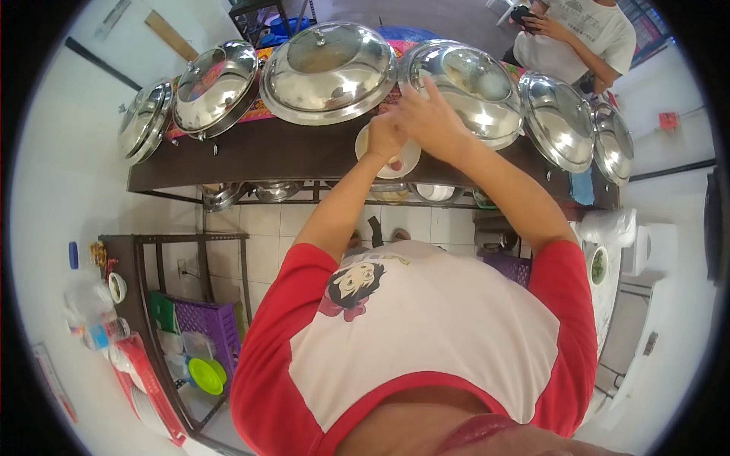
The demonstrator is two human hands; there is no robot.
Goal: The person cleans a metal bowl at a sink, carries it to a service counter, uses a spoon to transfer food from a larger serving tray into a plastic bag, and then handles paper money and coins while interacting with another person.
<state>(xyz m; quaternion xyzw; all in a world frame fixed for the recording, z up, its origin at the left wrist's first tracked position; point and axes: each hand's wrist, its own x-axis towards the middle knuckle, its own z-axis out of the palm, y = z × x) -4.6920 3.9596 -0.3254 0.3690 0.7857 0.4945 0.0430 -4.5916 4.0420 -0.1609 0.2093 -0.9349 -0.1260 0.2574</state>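
Note:
My left hand (386, 134) is curled over a pale round dish (409, 162) at the dark table's front edge. Something small and reddish (396, 165) shows at the dish, too small to name. Overlapping the left from the right side, my right hand (434, 122) has its fingers spread and slightly blurred. Its fingertips are in front of the rim of a steel chafing dish with a domed, windowed lid (479, 108). Another lidded chafing dish (328, 74) stands left of my hands. What my left fingers hold, if anything, is hidden.
More lidded chafing dishes (217, 88) line the dark table (256, 154) on both sides. A person in a white shirt (587, 34) stands beyond it, holding a dark object. Bowls (436, 192) sit underneath. A metal-framed shelf (140, 273) is at left, a green-filled bowl (599, 265) at right.

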